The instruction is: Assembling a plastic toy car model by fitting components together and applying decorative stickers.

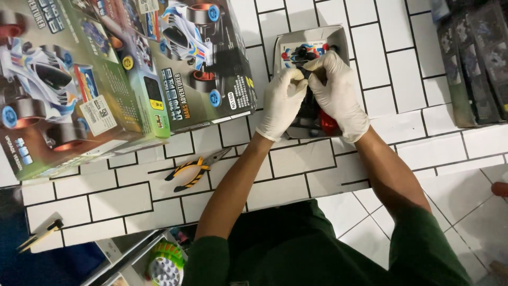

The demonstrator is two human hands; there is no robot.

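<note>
Both my hands wear white gloves and meet over an open grey box tray [338, 37] on the white tiled surface. My left hand [283, 100] and my right hand [338, 92] pinch a small black part [308, 74] between their fingertips, just above the tray. Inside the tray lie a colourful sticker sheet [301, 52], dark parts and something red [328, 124] under my right palm. Exactly how each hand grips the black part is hidden by the fingers.
Two large toy racing car kit boxes [79, 79] [206, 58] lie at the upper left. Yellow-handled pliers [193, 170] rest on the tiles near my left forearm. Dark boxes [476, 58] stand at the right edge. A small brush-like tool [39, 235] lies at lower left, a green round toy [165, 262] below.
</note>
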